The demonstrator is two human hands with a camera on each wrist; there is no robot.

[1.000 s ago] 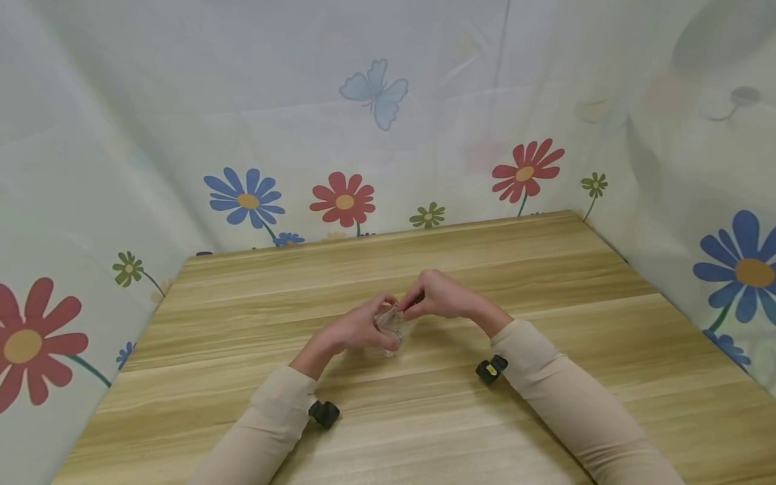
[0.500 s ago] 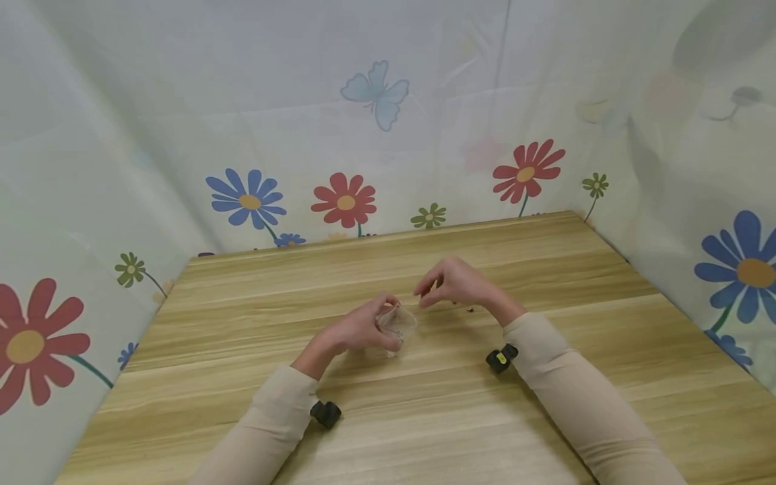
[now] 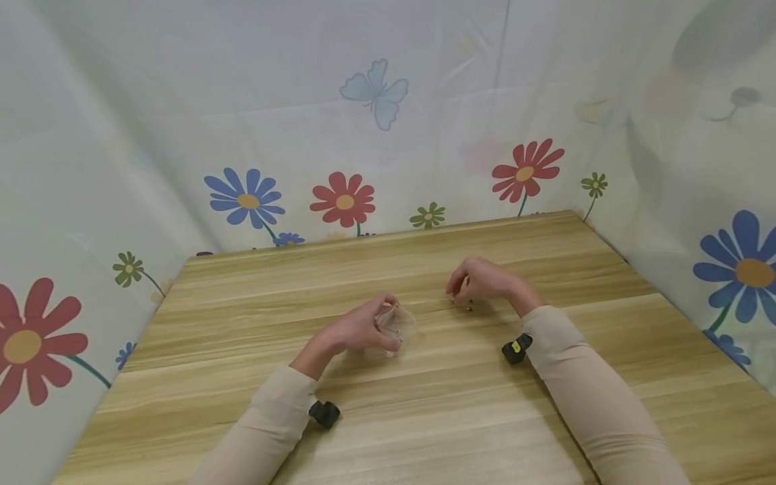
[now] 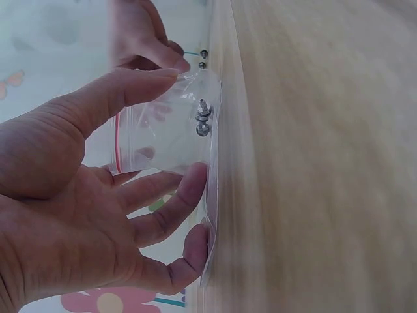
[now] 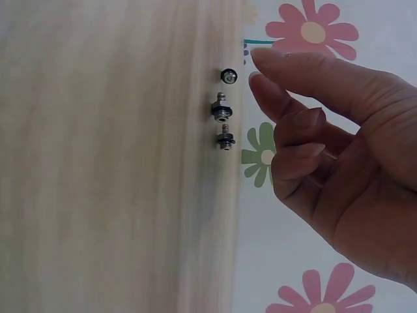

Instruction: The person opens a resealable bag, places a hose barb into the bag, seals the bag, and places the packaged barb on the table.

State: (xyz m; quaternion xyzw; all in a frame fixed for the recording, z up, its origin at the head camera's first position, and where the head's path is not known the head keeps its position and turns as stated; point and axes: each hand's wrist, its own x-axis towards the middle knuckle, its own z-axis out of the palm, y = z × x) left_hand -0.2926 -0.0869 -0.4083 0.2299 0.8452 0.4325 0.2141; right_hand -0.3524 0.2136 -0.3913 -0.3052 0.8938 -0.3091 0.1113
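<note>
1. Left hand [image 3: 359, 328]: thumb and fingers [image 4: 171, 212] are clamped on the two sides of a small see-through bag [image 4: 159, 130], held near the middle of the tabletop [image 3: 394, 417], well in from the left and right edges
2. Bag contents: metal pieces [image 4: 203, 120] sit low inside; exact count not clear
3. Right hand [image 3: 483, 278]: thumb and forefinger slightly apart, nothing seen between them, just beside the loose parts
4. Loose parts [image 5: 221, 109]: three small metal ones close together on the tabletop, right of the bag and well short of the right edge
5. Hazard, judged: the parts look smooth and rounded, so a pinch off-centre could slip and send one rolling toward the far edge
6. Hazard, judged: the closeness of the parts could let a fingertip knock a neighbour
7. Hazard, judged: the thin bag could fold or tip if the left grip slackens, spilling its contents
</note>
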